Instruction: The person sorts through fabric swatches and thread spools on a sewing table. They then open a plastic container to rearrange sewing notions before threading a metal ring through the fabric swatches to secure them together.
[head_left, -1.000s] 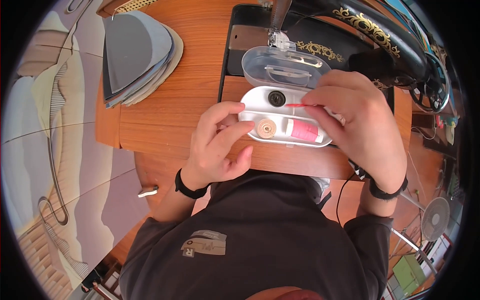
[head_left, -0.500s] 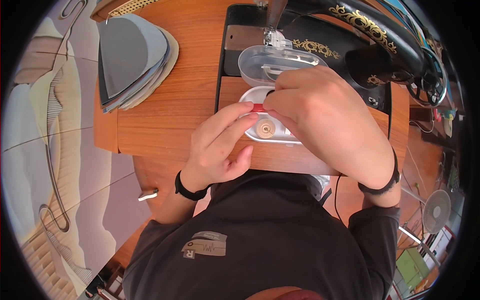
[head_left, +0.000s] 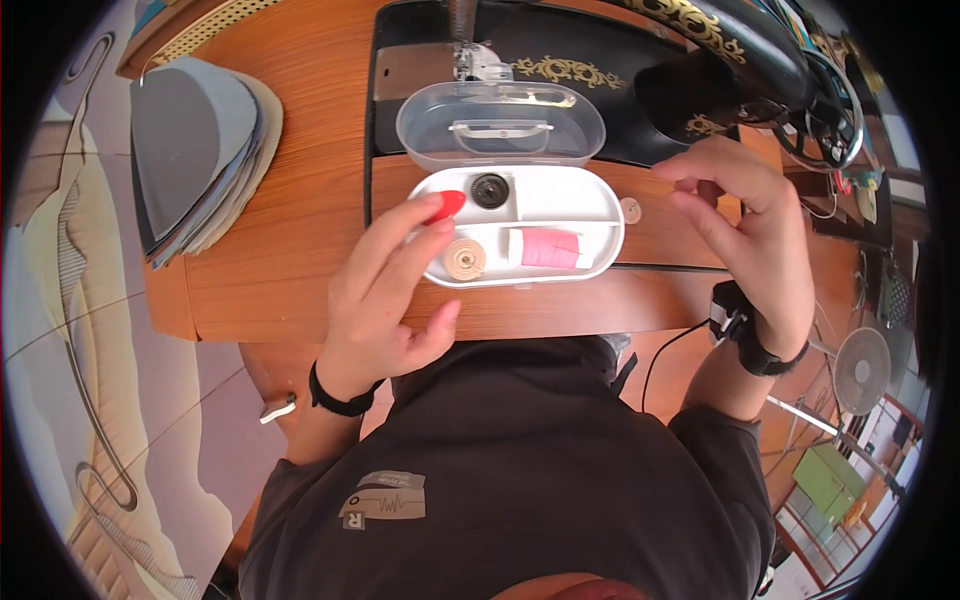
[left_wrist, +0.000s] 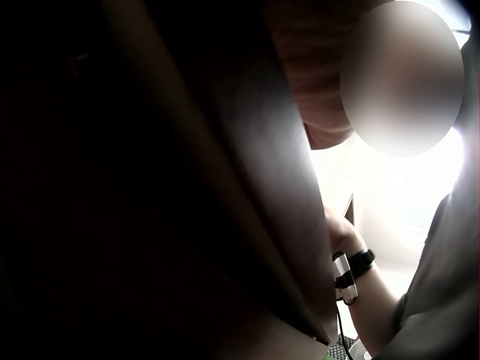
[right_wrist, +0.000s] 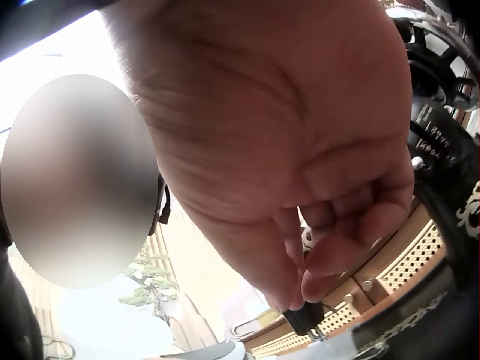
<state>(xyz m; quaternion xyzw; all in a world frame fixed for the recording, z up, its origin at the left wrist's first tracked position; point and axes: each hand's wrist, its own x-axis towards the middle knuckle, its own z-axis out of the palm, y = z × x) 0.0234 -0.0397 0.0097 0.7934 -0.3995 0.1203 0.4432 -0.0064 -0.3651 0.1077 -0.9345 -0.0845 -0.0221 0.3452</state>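
Observation:
In the head view my left hand (head_left: 385, 285) reaches over the left end of a white divided sewing box (head_left: 570, 206). Its index and middle fingertips are at a small shiny red oval piece (head_left: 453, 204), whose exact kind is not clear; the thumb stands apart. Beside that lie a black bobbin (head_left: 490, 190), a spool of beige thread (head_left: 464, 260) and a spool of pink thread (head_left: 548, 248). My right hand (head_left: 750, 205) is raised to the right of the box, fingers loosely bent, thumb and index apart, holding nothing visible.
The clear lid (head_left: 500, 150) stands open behind the box, before a black sewing machine (head_left: 690, 95). A small round beige disc (head_left: 630, 210) lies at the box's right end. Stacked fabric pieces (head_left: 190, 150) lie on the wooden table (head_left: 290, 240) at left.
My right hand brought the red piece leftward to my left fingertips, then let go and drew back to the right. The head view has shifted, so box and table appear farther left.

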